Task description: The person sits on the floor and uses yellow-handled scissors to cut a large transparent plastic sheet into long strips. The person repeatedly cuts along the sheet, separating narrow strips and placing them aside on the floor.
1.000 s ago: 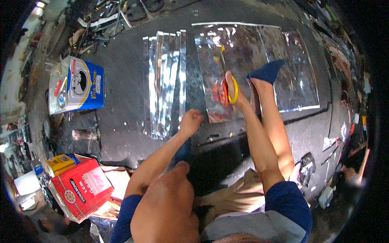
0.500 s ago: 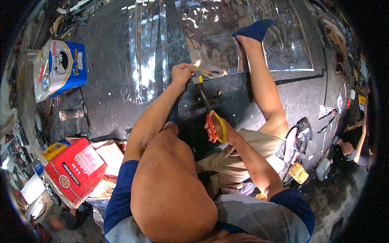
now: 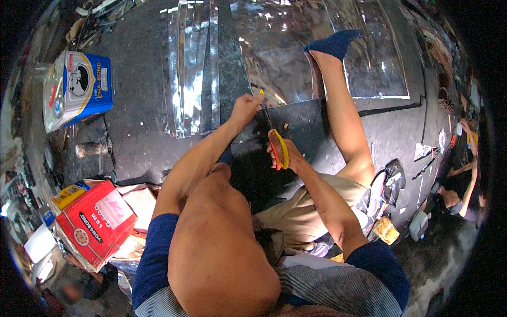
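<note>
My right hand [image 3: 288,153] grips a pair of scissors [image 3: 279,145] by its red and yellow handles. The scissors' blades point away from me, to the near left corner of a large shiny clear plastic sheet [image 3: 296,68]. At that corner my left hand [image 3: 246,110] is closed in a pinch on the sheet's edge, right beside the blade tips. My outstretched foot in a dark blue sock [image 3: 337,43] rests on the sheet. Left of it, several cut strips of the same shiny plastic [image 3: 190,68] lie side by side on the dark floor.
A blue and white tin [image 3: 87,87] stands at the far left, with a clear jar [image 3: 91,149] nearer. A red box [image 3: 95,224] is at the near left. A yellowish foam block [image 3: 386,231] and a black plastic bag [image 3: 393,177] lie right. Other people sit at both sides.
My right hand and the scissors have moved slightly away from me along the sheet's edge. The left hand has shifted a little right and nearer; a yellow piece at the blades now shows smaller.
</note>
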Motion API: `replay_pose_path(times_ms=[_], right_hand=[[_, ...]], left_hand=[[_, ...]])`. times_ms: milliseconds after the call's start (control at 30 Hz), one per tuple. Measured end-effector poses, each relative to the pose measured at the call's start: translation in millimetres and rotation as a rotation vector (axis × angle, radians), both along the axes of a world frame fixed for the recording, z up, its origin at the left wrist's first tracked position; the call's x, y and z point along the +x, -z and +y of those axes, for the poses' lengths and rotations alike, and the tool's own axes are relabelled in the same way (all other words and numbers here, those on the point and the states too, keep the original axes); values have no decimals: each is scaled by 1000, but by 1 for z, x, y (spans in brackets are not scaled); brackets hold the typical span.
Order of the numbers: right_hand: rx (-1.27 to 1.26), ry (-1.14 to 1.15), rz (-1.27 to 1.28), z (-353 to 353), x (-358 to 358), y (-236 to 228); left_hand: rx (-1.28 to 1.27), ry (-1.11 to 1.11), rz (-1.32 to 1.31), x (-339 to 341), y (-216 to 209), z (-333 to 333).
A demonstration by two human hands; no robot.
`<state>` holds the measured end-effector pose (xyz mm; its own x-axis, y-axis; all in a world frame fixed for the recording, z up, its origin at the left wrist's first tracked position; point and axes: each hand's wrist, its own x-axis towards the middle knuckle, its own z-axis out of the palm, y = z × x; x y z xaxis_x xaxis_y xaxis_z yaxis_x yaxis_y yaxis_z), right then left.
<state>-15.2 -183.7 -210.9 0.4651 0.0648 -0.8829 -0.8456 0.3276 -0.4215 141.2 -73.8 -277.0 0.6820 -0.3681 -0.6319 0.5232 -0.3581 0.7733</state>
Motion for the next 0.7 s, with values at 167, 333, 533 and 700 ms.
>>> replay_pose_path(times_ms=[167,333,533,700], right_hand=[[24,34,-22,0,3,2],[-36,-76,-142,3,9,-15],[-118,-120,-178,3,5,-12],[16,-2,-180,-2,8,-14]], left_hand=[[-160,51,-72,-13,16,5],[14,101,-451,-20,9,5],[-62,59,-249,-20,-8,1],[-21,99,-306,-14,3,6]])
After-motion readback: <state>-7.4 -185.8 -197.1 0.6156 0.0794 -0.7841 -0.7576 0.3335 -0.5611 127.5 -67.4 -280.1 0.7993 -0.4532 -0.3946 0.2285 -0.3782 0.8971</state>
